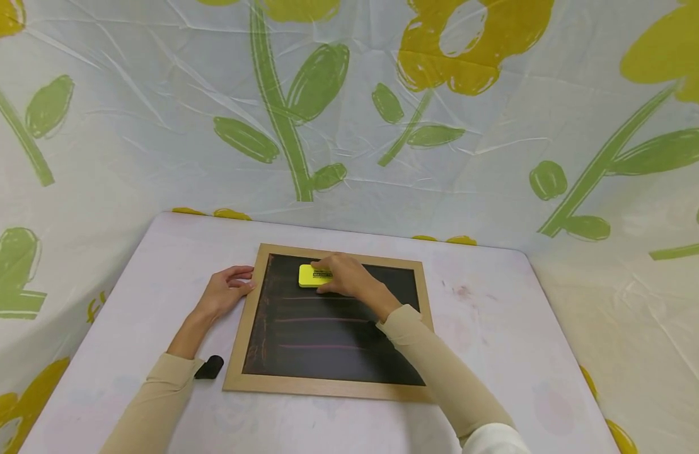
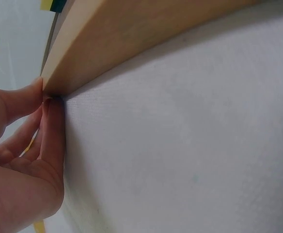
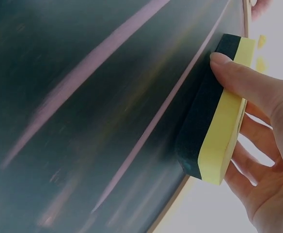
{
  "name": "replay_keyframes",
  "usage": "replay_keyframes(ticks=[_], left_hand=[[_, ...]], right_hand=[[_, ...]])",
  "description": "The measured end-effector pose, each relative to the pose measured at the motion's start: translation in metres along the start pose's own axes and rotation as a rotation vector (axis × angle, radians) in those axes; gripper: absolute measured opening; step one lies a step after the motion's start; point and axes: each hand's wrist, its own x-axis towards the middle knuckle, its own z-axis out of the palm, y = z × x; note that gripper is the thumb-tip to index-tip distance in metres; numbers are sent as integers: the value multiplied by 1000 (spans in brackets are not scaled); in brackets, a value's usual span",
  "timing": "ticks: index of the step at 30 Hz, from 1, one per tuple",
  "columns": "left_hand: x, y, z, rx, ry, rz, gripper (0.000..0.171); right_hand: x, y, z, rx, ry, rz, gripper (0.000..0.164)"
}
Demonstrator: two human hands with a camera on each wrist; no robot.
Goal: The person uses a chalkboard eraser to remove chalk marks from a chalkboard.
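Observation:
A chalkboard in a light wooden frame lies flat on the table, with pink lines across its dark surface and reddish smudges down its left side. My right hand grips a yellow-and-black board eraser near the board's top. In the right wrist view, the thumb is on the near side of the eraser, fingers on its far side, black felt toward the board. At the frame's upper left edge, my left hand touches the wood. The left wrist view shows thumb and fingertips against the frame's side.
A small black object lies beside the left wrist, left of the board. The white table extends around the frame. A flower-printed curtain rises behind the table and along both sides.

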Motion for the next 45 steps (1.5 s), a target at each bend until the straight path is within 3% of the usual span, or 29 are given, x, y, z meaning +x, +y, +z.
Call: replay_keyframes(ticks=[34,45], left_hand=[[-5,3,5,-14,18,9,44],[-7,1,9,0,24,-18,44]], right_hand=[[-58,60,-17,7,50,76,64],[-78,82,-23,22,66,76,65]])
